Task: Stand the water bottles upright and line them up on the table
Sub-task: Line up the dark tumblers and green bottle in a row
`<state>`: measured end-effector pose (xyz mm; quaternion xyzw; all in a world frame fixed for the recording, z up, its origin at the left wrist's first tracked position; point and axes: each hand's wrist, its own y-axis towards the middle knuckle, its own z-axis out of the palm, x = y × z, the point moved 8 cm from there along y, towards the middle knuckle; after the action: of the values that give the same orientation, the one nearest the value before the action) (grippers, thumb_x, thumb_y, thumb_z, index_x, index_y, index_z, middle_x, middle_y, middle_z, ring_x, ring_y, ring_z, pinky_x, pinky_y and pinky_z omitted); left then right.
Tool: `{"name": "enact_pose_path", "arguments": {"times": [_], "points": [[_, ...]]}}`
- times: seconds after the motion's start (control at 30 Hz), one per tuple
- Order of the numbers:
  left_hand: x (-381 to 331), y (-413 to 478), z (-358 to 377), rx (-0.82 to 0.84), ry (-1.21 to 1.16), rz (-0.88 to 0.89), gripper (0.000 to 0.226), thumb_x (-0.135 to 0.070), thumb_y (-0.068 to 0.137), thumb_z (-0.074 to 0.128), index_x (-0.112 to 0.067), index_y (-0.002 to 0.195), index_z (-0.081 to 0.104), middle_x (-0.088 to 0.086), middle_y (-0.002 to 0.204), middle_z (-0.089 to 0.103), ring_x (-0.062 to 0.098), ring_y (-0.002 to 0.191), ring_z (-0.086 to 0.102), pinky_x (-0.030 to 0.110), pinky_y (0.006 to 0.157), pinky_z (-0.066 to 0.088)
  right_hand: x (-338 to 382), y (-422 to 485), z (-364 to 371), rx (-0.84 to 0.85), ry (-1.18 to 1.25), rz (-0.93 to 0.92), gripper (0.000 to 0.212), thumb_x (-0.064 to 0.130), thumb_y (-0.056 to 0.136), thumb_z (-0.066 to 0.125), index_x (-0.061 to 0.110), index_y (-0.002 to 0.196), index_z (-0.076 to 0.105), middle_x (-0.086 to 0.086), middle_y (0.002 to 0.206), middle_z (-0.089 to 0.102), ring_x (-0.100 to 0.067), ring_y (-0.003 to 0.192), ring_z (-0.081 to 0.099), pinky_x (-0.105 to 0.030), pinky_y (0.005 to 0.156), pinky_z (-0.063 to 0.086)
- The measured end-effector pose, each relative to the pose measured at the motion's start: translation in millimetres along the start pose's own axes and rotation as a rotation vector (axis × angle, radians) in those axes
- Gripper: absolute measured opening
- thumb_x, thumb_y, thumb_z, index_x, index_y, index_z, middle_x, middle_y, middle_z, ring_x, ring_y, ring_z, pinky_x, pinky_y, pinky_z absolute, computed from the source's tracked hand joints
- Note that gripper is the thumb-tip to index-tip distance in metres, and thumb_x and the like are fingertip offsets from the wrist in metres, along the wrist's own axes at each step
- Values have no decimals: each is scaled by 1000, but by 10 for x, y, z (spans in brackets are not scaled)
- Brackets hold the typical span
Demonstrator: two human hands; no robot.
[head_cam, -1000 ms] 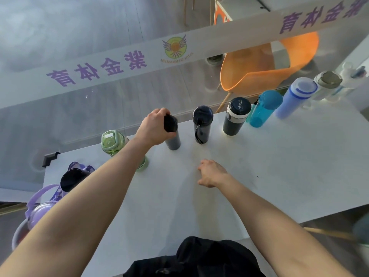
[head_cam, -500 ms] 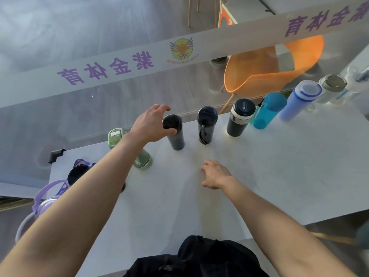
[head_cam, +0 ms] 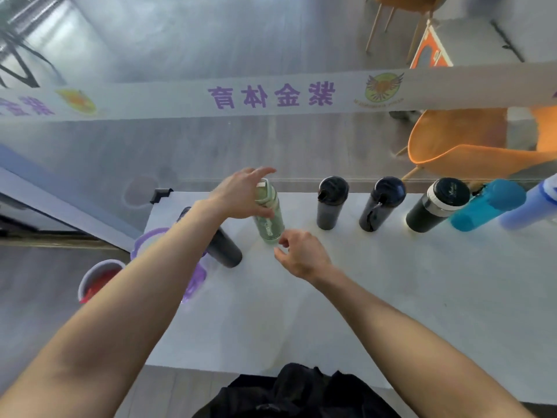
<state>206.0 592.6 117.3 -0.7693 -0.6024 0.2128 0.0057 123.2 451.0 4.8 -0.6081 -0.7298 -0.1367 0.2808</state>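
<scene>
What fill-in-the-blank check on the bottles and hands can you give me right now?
1. The left hand reaches around the top of the ____ bottle.
2. The right hand is by that bottle's ____.
3. The bottle right of the green one is ____.
4. The teal bottle stands right of the bottle with the ____ band.

Missing words: green; base; black; white

Both bare forearms stretch forward side by side. The left hand [head_cam: 241, 196] is spread wide, fingers arched and thumb apart. The right hand [head_cam: 303, 254] sits lower, its grip loose, thumb and forefinger parted.
</scene>
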Motion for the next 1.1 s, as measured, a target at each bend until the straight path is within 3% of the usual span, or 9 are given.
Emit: {"name": "enact_pose_path", "arguments": {"times": [0.1, 0.17, 0.47, 0.57, 0.63, 0.7, 0.87, 1.03, 1.1], "points": [[58, 100, -19, -51, -1, 21, 74, -46, 69, 92, -37, 137, 63, -1, 120, 68, 27, 110, 64, 40, 89, 55, 134, -20, 128, 8, -29, -43, 32, 45, 92, 69, 19, 108, 77, -4, 105, 77, -26, 92, 72, -41, 84, 61], [218, 70, -73, -76, -41, 8, 67, -42, 67, 91, -36, 130, 67, -4, 113, 70, 25, 103, 65, 40, 84, 57, 225, -34, 204, 16, -28, -54, 36, 46, 93, 72, 18, 114, 77, -2, 109, 78, -24, 94, 72, -41, 87, 62], [1147, -93, -409, -183, -83, -33, 65, -42, 65, 89, -38, 126, 69, -5, 106, 71, 24, 98, 65, 42, 88, 58, 1129, 180, 432, -64, 40, -61, 80, 67, 70, 85, 15, 127, 64, -5, 116, 67, -31, 98, 70, -46, 83, 60], [1393, -101, -527, -208, -84, -37, 64, -43, 63, 89, -39, 124, 69, -5, 110, 71, 25, 98, 67, 41, 87, 58, 1463, 304, 510, -126, 48, -66, 89, 65, 65, 92, 17, 130, 54, -5, 113, 63, -33, 93, 69, -45, 76, 59], [1499, -75, -578, -216, -100, -26, 65, -44, 61, 89, -41, 123, 69, -5, 113, 72, 25, 98, 68, 41, 87, 59, 1574, 392, 561, -145, 54, -60, 80, 53, 70, 91, 17, 130, 52, -8, 113, 66, -36, 93, 70, -45, 75, 59], [1522, -30, -599, -209, -111, -3, 66, -45, 60, 89, -41, 123, 70, -3, 114, 72, 26, 99, 68, 42, 88, 59, 1565, 437, 545, -168, 70, -30, 70, 44, 74, 88, 18, 128, 52, -9, 109, 70, -37, 91, 71, -45, 75, 59], [1338, 132, -518, -188, -144, 56, 66, -49, 59, 85, -42, 124, 70, -2, 110, 72, 26, 98, 66, 41, 88, 57, 1122, 522, 192, -235, 65, 135, 64, 43, 73, 89, 15, 114, 49, -11, 98, 71, -37, 81, 68, -43, 70, 58], [1093, 280, -347, -153, -139, 85, 66, -44, 64, 89, -38, 127, 71, -1, 113, 71, 27, 102, 65, 41, 90, 56, 506, 755, -369, -257, 40, 220, 79, 43, 79, 89, 15, 139, 45, -16, 118, 67, -39, 103, 66, -43, 89, 54], [1023, 329, -289, -134, -119, 94, 66, -43, 67, 89, -38, 130, 69, 0, 114, 70, 29, 104, 64, 41, 90, 55, 334, 837, -547, -244, 33, 244, 78, 41, 78, 90, 17, 137, 46, -15, 118, 63, -39, 104, 65, -43, 93, 54]]}}
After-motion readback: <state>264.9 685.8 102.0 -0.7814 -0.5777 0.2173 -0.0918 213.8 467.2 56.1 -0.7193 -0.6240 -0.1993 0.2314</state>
